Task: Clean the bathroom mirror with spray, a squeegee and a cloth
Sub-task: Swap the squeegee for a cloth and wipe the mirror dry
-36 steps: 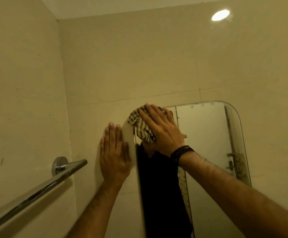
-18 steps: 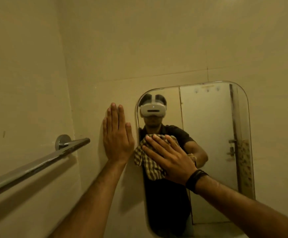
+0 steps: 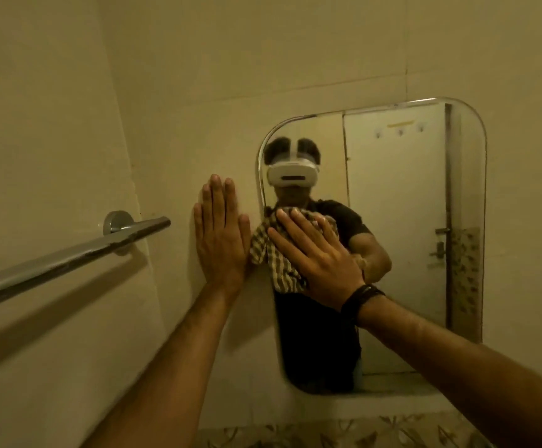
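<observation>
Checked cloth (image 3: 276, 253) under your flat right hand (image 3: 319, 260) has slid down the mirror (image 3: 402, 221) from its top-left corner, holding nothing, while your left hand (image 3: 221, 234) stays flat on the wall (image 3: 166, 92), so wiping's underway.

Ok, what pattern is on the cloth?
The cloth is checked, dark and light; head view.

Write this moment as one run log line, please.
phase: cloth wipe | right hand: presses checked cloth on mirror, left side | left hand: flat on wall | towel bar: untouched
</observation>
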Demonstrator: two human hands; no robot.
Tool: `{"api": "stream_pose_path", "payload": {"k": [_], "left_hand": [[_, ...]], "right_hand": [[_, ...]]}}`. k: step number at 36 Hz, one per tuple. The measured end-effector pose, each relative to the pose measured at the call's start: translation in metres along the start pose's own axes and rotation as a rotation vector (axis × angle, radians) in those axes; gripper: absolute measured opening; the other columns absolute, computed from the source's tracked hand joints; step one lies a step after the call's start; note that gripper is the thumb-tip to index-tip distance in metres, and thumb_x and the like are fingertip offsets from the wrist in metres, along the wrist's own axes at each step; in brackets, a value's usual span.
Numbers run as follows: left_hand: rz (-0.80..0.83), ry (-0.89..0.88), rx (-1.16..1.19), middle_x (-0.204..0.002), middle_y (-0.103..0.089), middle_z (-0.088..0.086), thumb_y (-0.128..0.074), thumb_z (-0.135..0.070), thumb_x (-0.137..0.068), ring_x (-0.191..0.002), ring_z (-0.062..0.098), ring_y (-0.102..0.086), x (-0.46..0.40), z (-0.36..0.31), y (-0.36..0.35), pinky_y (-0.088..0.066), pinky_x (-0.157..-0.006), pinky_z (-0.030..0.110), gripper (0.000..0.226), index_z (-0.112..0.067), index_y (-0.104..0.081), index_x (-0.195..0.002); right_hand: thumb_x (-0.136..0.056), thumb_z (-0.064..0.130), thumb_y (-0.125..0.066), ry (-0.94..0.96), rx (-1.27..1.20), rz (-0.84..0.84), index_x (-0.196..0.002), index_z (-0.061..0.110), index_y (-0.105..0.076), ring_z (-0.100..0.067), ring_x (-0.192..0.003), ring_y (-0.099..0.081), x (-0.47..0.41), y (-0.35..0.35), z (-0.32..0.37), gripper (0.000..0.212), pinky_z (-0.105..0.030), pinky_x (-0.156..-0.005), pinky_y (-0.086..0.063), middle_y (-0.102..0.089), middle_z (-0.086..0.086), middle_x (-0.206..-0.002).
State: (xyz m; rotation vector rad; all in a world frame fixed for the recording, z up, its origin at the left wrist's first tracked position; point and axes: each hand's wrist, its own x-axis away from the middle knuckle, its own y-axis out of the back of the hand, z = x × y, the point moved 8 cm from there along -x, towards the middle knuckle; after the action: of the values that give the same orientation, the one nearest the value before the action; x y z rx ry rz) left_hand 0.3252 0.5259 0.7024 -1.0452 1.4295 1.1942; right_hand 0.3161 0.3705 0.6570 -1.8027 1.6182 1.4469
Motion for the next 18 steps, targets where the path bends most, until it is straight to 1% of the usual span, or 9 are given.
{"api": "stream_pose_path", "payload": {"k": [2, 4, 7, 10, 13, 16, 18], "left_hand": [[0.002, 0.021, 0.027, -0.174, -0.013, 0.013, -0.019, -0.034, -0.109, -0.162, 0.026, -0.011, 0.01, -0.001, 0.0, -0.01, -0.132, 0.045, 0.061, -0.011, -0.017, -0.165], [0.011, 0.044, 0.05, -0.175, -0.011, 0.011, -0.018, -0.034, -0.109, -0.163, 0.025, -0.008, 0.016, -0.002, 0.0, -0.007, -0.132, 0.045, 0.061, -0.011, -0.016, -0.166], [0.01, 0.055, 0.051, -0.174, -0.012, 0.011, -0.019, -0.034, -0.109, -0.162, 0.026, -0.009, 0.024, -0.001, -0.001, -0.008, -0.132, 0.046, 0.061, -0.012, -0.016, -0.166], [0.01, 0.05, 0.042, -0.174, -0.013, 0.012, -0.02, -0.034, -0.109, -0.162, 0.026, -0.01, 0.03, 0.0, -0.004, -0.007, -0.132, 0.044, 0.061, -0.012, -0.016, -0.166], [0.002, 0.031, 0.014, -0.173, -0.017, 0.015, -0.021, -0.034, -0.11, -0.161, 0.029, -0.013, 0.034, 0.003, -0.006, -0.009, -0.131, 0.045, 0.061, -0.01, -0.018, -0.165], [0.0, 0.013, -0.011, -0.172, -0.021, 0.017, -0.015, -0.037, -0.112, -0.16, 0.031, -0.018, 0.038, 0.005, -0.006, -0.013, -0.13, 0.047, 0.061, -0.008, -0.023, -0.164], [-0.01, 0.015, -0.019, -0.171, -0.024, 0.017, -0.015, -0.036, -0.111, -0.159, 0.032, -0.021, 0.041, 0.004, -0.004, -0.015, -0.13, 0.047, 0.061, -0.007, -0.026, -0.163]], "right_hand": [[-0.095, 0.024, -0.046, 0.065, -0.012, 0.051, -0.156, 0.018, -0.028, -0.029, -0.152, -0.012, 0.038, -0.018, 0.023, 0.063, -0.053, -0.123, -0.012, -0.017, -0.011, -0.164], [-0.096, 0.025, -0.044, 0.093, -0.033, 0.089, -0.155, 0.018, -0.028, -0.028, -0.152, -0.014, 0.059, -0.027, 0.036, 0.062, -0.051, -0.122, -0.013, -0.019, -0.01, -0.164], [-0.097, 0.03, -0.039, 0.113, -0.053, 0.151, -0.156, 0.019, -0.026, -0.028, -0.152, -0.013, 0.064, -0.032, 0.037, 0.061, -0.051, -0.122, -0.018, -0.017, -0.009, -0.164], [-0.095, 0.033, -0.035, 0.133, -0.057, 0.205, -0.157, 0.021, -0.021, -0.027, -0.153, -0.008, 0.05, -0.031, 0.029, 0.065, -0.052, -0.122, -0.015, -0.012, -0.009, -0.165], [-0.093, 0.031, -0.036, 0.033, -0.052, 0.151, -0.157, 0.02, -0.022, -0.027, -0.153, -0.006, 0.016, -0.014, 0.007, 0.067, -0.052, -0.123, -0.009, -0.01, -0.01, -0.165], [-0.091, 0.042, -0.042, -0.064, -0.049, 0.075, -0.156, 0.018, -0.026, -0.029, -0.152, -0.01, -0.01, 0.003, -0.01, 0.07, -0.048, -0.124, -0.002, -0.016, -0.012, -0.164], [-0.092, 0.045, -0.045, -0.082, -0.031, 0.036, -0.155, 0.016, -0.03, -0.031, -0.151, -0.015, -0.013, 0.005, -0.009, 0.071, -0.048, -0.124, -0.004, -0.021, -0.014, -0.163]]}}
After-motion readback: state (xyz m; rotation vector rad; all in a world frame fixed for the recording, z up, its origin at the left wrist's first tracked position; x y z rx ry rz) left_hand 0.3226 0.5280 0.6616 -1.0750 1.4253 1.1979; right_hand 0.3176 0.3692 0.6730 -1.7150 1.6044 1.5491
